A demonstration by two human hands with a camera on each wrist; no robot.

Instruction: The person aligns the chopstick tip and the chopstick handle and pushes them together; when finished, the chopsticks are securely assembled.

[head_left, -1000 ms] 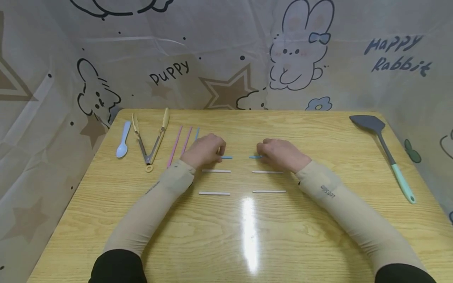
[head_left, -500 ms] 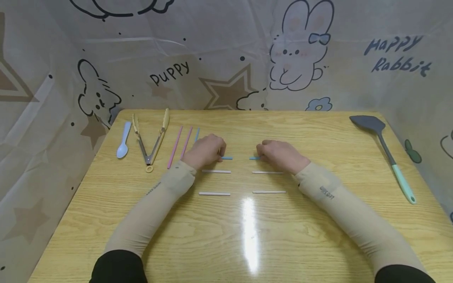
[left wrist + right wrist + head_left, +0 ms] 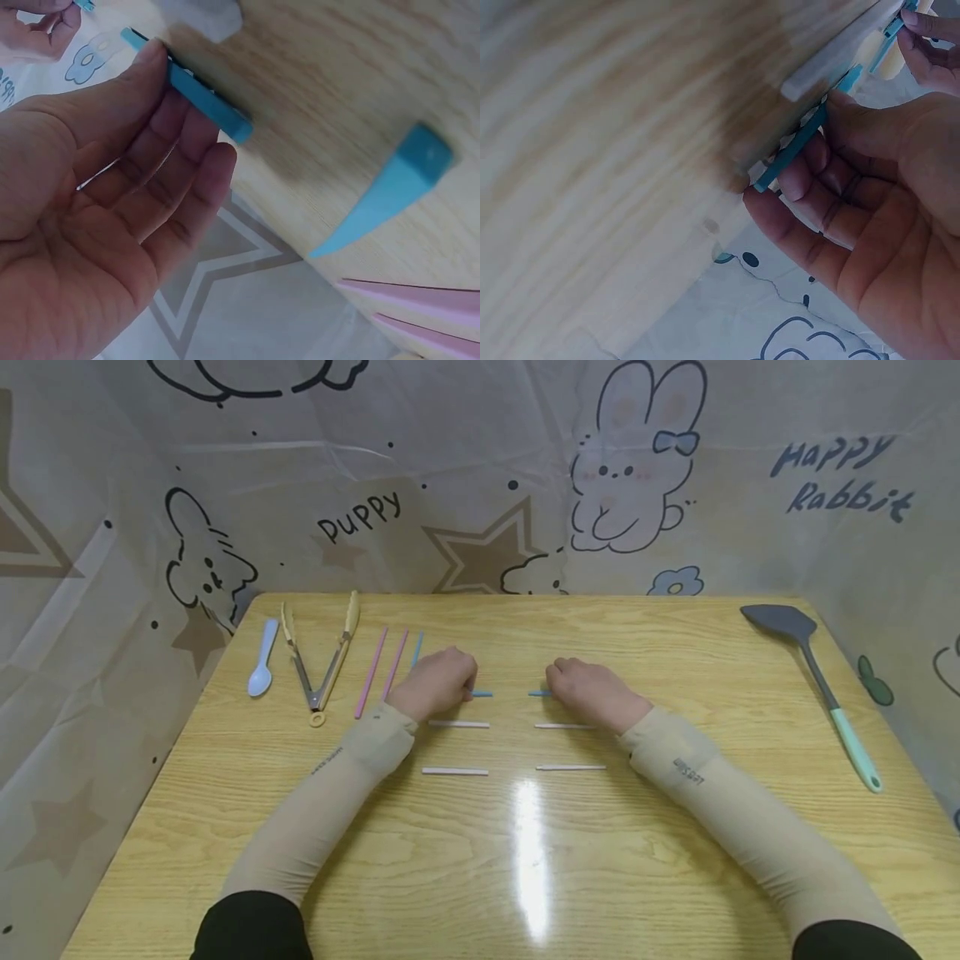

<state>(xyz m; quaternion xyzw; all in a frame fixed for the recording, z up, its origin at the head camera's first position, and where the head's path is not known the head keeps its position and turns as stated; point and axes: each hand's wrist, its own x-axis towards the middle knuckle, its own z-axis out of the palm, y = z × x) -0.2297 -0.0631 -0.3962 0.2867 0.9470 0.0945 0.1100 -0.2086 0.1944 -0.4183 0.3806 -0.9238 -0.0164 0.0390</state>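
Note:
Near the table's middle, my left hand (image 3: 441, 678) pinches a slim blue stick (image 3: 214, 109) between thumb and fingers, one end poking out to the right. Small notches show along its edge in the left wrist view. Opposite, my right hand (image 3: 596, 689) pinches a similar notched blue stick (image 3: 791, 154), its end pointing left. A gap separates the two sticks. Nearer me lie two whitish sticks on the left, an upper one (image 3: 459, 724) and a lower one (image 3: 454, 771). Another upper one (image 3: 564, 726) and lower one (image 3: 571, 767) lie on the right.
Left of my left hand lie a loose blue stick (image 3: 417, 647) and two pink sticks (image 3: 371, 672). Beyond them are spread tongs (image 3: 315, 681) and a pale blue spoon (image 3: 260, 664). A turner (image 3: 817, 664) with a mint handle lies far right. A printed cloth (image 3: 480, 468) hangs behind the table.
My right wrist has shifted slightly to the left. My left hand has barely moved, and both hands keep pinching their blue sticks.

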